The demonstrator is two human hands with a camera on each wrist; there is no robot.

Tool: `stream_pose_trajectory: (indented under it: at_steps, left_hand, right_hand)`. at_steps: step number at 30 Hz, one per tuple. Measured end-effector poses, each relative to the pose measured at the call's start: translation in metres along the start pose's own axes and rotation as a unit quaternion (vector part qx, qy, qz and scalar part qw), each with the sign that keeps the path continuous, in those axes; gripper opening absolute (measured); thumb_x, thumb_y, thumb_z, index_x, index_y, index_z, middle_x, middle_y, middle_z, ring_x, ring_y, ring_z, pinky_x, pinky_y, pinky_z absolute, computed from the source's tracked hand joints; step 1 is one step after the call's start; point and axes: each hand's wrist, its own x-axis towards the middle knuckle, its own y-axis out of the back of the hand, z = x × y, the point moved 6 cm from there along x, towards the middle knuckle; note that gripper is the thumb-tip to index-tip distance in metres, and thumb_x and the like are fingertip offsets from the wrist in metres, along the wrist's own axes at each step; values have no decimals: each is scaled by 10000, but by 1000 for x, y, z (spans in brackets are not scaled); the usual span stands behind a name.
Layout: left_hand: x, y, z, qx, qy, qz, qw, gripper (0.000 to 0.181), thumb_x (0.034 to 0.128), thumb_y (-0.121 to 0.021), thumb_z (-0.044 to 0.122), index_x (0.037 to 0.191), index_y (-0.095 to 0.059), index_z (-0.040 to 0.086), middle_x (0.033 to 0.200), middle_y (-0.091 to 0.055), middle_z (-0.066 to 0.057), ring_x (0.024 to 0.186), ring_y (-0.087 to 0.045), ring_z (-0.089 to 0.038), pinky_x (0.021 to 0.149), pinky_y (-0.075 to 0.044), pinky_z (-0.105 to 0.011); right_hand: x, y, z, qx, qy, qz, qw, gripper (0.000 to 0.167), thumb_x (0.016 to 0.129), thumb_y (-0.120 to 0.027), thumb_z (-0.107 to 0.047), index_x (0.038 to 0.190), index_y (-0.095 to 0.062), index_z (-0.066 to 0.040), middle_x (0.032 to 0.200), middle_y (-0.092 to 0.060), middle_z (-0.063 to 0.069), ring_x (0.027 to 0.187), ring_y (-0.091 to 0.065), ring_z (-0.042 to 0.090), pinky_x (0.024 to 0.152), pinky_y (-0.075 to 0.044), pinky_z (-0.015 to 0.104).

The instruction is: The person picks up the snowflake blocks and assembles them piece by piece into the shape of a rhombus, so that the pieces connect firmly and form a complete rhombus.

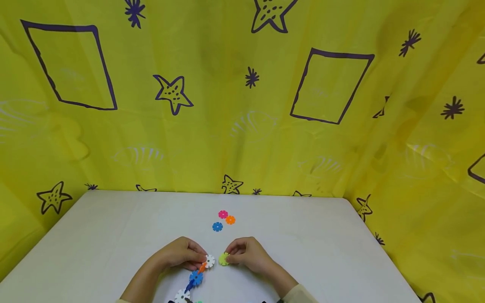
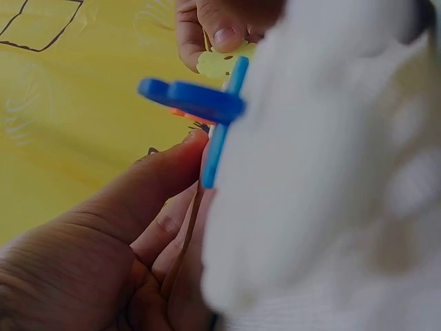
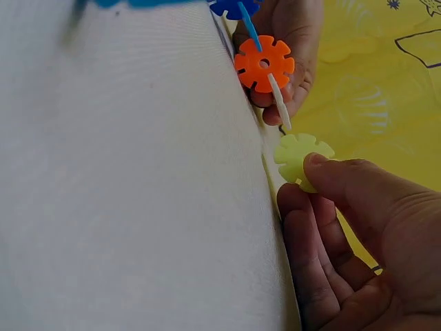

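My left hand (image 1: 183,253) pinches a white notched disc (image 1: 209,261) at the end of a joined chain. An orange disc (image 3: 264,64) follows it, then a blue disc (image 1: 196,277), a dark blue one (image 1: 190,286) and another white one (image 1: 182,296). Between thumb and fingers, my right hand (image 1: 250,254) holds a yellow-green disc (image 1: 224,259), which stands just right of the white disc with a small gap in the head view. In the left wrist view a large blurred white shape hides much of the chain.
Pink (image 1: 223,214), orange (image 1: 230,220) and blue (image 1: 217,227) loose discs lie on the white table (image 1: 303,235) beyond the hands. A yellow patterned curtain (image 1: 212,139) hangs behind and beside the table. A bit of green shows at the bottom edge of the head view.
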Motion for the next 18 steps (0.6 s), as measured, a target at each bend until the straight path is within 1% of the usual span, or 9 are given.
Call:
stream_pose_trajectory:
  at_steps: [3, 8, 11, 18]
  left_hand:
    - [0, 0, 1, -18, -34, -34, 10000, 231, 871, -727, 107, 1037, -721, -54, 771, -703, 5, 643, -651, -60, 635, -592, -233]
    - [-1, -1, 2, -86, -37, -78, 9999, 237, 868, -724, 96, 1049, -717, -57, 778, -705, 3, 646, -649, -57, 636, -590, -229]
    - [-1, -2, 3, -103, -70, -104, 9999, 240, 866, -725, 95, 1049, -716, -60, 779, -705, 2, 646, -647, -55, 634, -589, -226]
    - [0, -2, 2, -106, -98, -101, 9998, 233, 865, -728, 90, 1048, -723, -55, 774, -703, 8, 638, -643, -45, 627, -585, -217]
  right_hand:
    - [-1, 0, -1, -14, 71, 15, 10000, 117, 805, -786, -43, 905, -730, -23, 768, -651, -6, 680, -572, 91, 590, -490, 151]
    - [-2, -1, -2, -170, 173, 76, 9997, 110, 806, -796, -75, 894, -736, -46, 785, -679, -16, 699, -598, 79, 621, -509, 154]
    - [-3, -2, -3, -257, 300, 147, 9991, 104, 801, -799, -71, 882, -740, -43, 786, -694, -5, 710, -613, 77, 634, -514, 158]
    - [-4, -3, -3, -312, 427, 235, 9983, 98, 790, -803, -56, 866, -746, -34, 778, -699, 27, 695, -612, 80, 623, -512, 156]
